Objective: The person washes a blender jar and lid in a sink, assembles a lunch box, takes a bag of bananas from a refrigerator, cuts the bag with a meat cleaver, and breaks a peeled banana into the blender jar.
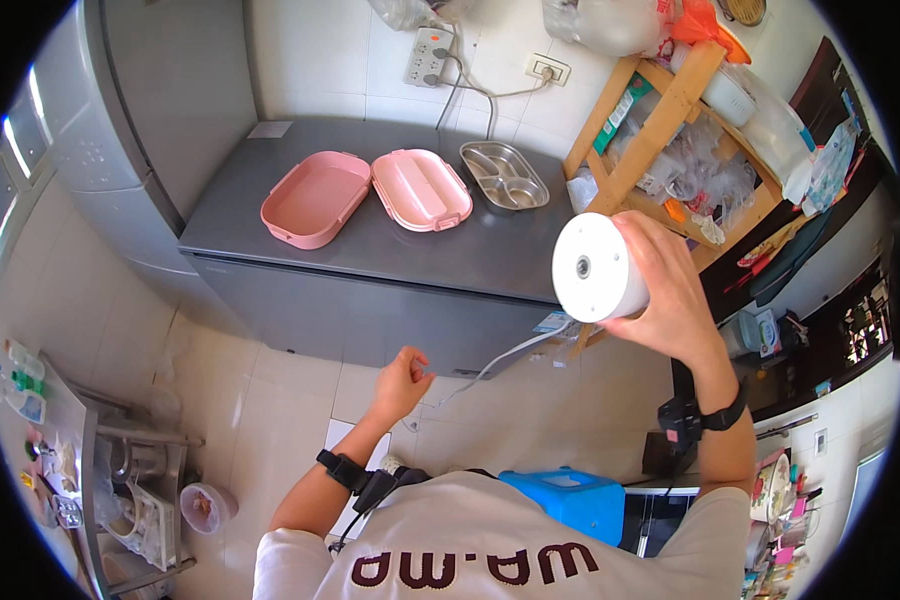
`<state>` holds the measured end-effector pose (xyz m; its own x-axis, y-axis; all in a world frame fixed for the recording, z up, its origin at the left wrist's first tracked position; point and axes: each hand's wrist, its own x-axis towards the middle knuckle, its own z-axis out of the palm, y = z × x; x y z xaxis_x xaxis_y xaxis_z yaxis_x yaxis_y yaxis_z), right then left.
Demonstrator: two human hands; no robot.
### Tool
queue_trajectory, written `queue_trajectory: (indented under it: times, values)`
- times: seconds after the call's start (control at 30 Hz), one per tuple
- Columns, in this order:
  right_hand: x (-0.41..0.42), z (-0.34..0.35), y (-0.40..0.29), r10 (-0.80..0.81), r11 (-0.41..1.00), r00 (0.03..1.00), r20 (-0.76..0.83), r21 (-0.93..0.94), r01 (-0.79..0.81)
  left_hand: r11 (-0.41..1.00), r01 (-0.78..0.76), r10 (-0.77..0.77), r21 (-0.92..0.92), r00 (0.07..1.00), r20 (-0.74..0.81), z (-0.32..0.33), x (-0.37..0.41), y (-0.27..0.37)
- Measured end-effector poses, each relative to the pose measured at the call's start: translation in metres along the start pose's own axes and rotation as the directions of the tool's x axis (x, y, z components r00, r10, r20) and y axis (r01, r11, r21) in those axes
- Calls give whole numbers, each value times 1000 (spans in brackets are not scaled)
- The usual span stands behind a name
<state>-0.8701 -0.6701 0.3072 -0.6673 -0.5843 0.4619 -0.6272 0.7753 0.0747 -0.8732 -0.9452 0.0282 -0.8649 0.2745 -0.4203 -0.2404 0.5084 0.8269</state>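
My right hand (667, 281) is shut around a white cylindrical appliance head (598, 266) with a small metal socket at the centre of its end face. A pale power cord (506, 352) hangs from it toward the floor. Lower and to the left, my left hand (403, 384) is in the air before the freezer front, fingers loosely curled around nothing. On the grey chest freezer (307, 277) lie a pink lunch box base (315, 199), a pink lunch box lid (422, 191) and a divided stainless steel tray (506, 176), apart from both hands.
A wooden rack (656, 135) holding plastic bags stands right of the freezer. A power strip (429, 56) and a wall socket (547, 69) are behind it. A blue plastic stool (570, 502) is close to my body. A waste bin (208, 508) stands beside a metal table at left.
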Motion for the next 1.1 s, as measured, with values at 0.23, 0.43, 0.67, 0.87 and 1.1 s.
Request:
queue_trajectory:
  times: [0.23, 0.43, 0.67, 0.87, 1.1]
  values:
    - [31, -22, 50, -127, 903, 966, 226, -376, 207, 922, -349, 368, 169, 924, -100, 12, 14, -54]
    - [69, 12, 122, -305, 680, 866, 396, -545, 489, 897, -415, 440, 154, 874, -207, 25, 48, -59]
    - [81, 186, 178, -226, 586, 784, 578, -563, 583, 942, -335, 329, 27, 901, -281, 20, 57, -26]
    - [79, 285, 172, 59, 512, 598, 799, -539, 669, 976, -217, 199, -8, 911, -360, 20, 62, -26]
    - [70, 314, 161, 152, 460, 544, 825, -546, 700, 992, -37, -16, -124, 913, -407, 26, 57, -38]
